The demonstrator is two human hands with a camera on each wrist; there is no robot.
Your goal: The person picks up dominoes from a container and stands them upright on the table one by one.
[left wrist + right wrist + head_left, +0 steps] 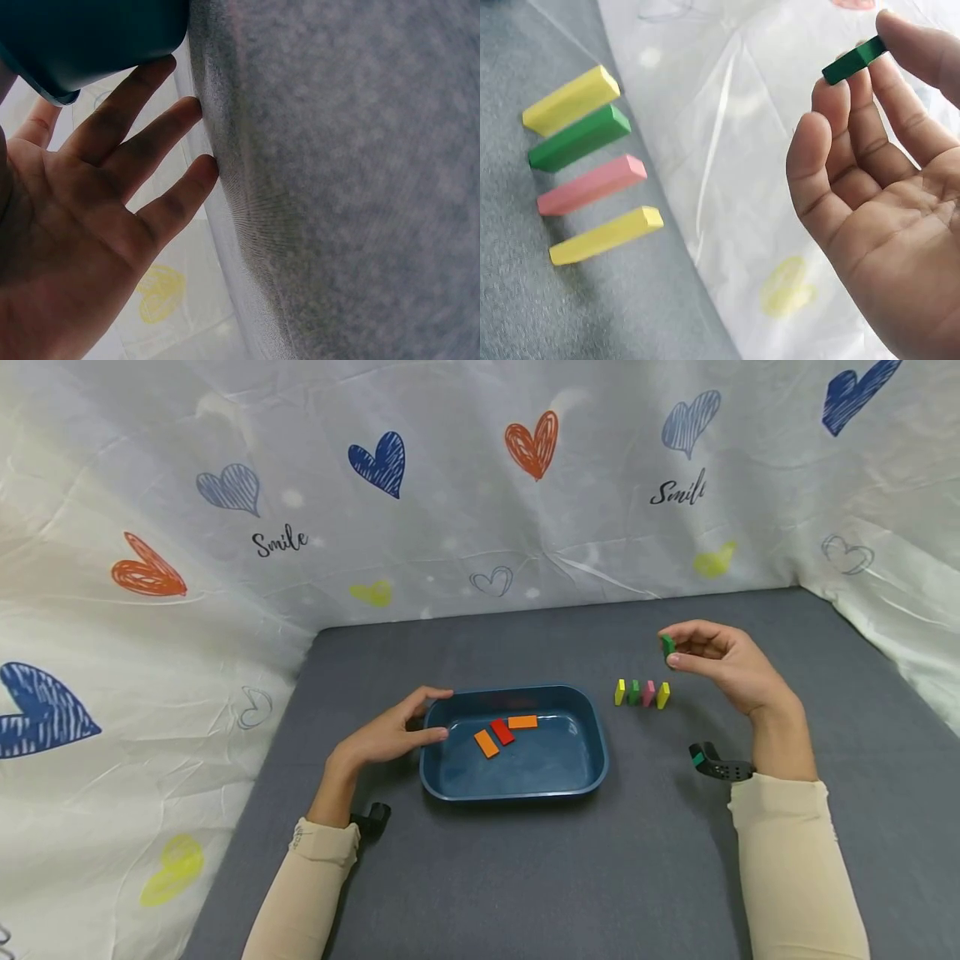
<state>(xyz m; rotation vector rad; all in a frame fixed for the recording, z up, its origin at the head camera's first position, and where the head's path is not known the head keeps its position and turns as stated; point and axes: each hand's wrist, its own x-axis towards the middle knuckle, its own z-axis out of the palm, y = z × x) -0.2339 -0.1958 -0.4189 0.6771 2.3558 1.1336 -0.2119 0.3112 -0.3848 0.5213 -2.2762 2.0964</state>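
Observation:
My right hand [723,664] pinches a green domino block [853,61] between thumb and fingertips, raised above the cloth. Below and left of it, a row of dominoes stands on end with small gaps: a yellow domino [619,692], a green domino [580,139], a pink domino [592,186] and another yellow domino [606,236]. At the left end of a blue tray [517,795], my left hand [386,731] rests with spread, fairly straight fingers, its thumb at the rim. Inside the tray lie two orange dominoes [486,744] and a red domino [502,732].
A dark grey cloth [540,877] covers the table. Behind and at the sides hangs a white curtain [450,527] printed with hearts. Black wrist devices sit on both wrists, the right device [720,764] jutting out over the cloth.

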